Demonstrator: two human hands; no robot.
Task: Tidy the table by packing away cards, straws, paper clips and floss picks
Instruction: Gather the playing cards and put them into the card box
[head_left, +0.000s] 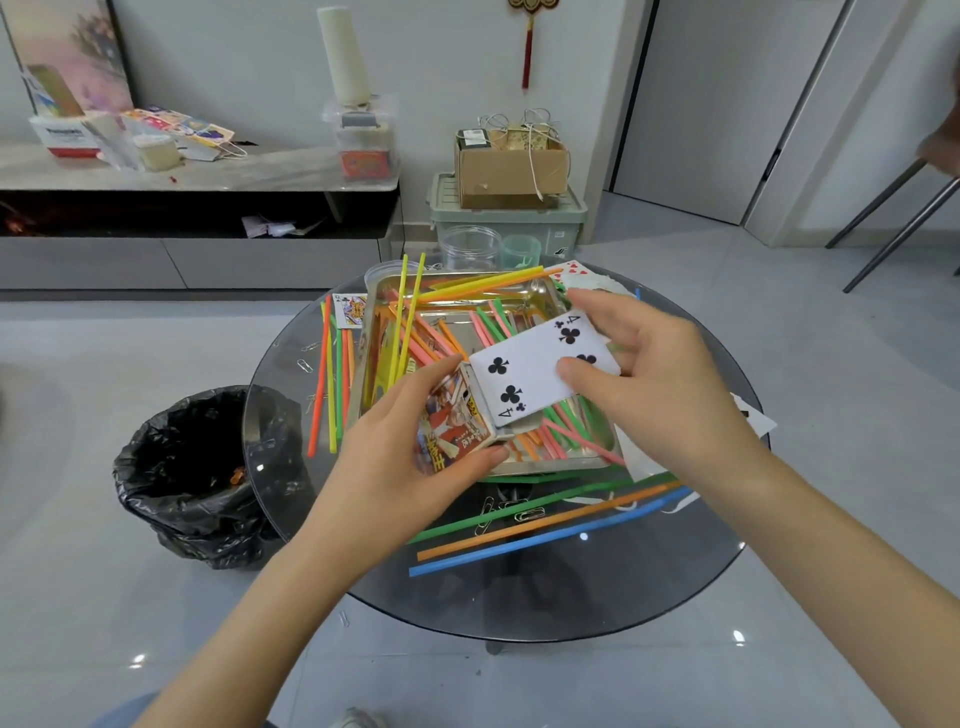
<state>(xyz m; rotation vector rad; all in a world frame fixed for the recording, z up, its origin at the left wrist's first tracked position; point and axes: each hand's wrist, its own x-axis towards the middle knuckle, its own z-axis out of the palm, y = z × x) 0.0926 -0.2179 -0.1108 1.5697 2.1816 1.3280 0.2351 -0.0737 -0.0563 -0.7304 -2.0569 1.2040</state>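
While left (395, 467) grips box (457, 426), fingers (574, 371) (right) pinch card (530, 371).

On the round dark-glass worktop (597, 587) a shiny steel tray (550, 466), coloured plastic straws (488, 322) heaped in it, more straws (332, 374) left of it, three long straws (535, 545) before it, silver wire paper clips (527, 514) among those, black-bagged bin (192, 467) on the floor left, clear plastic jar (470, 247) behind the tray

The card (540, 371) on top is white with black clubs and a black 4. The card box (457, 428) has a red, orange and yellow cartoon picture. The tray (462, 318) is shiny silver; the straws (488, 283) in it are yellow, orange, pink and green. Nearer lie a green straw (571, 500), an orange straw (545, 521) and a blue straw (519, 540). On the left, the bin bag (197, 467) is black.
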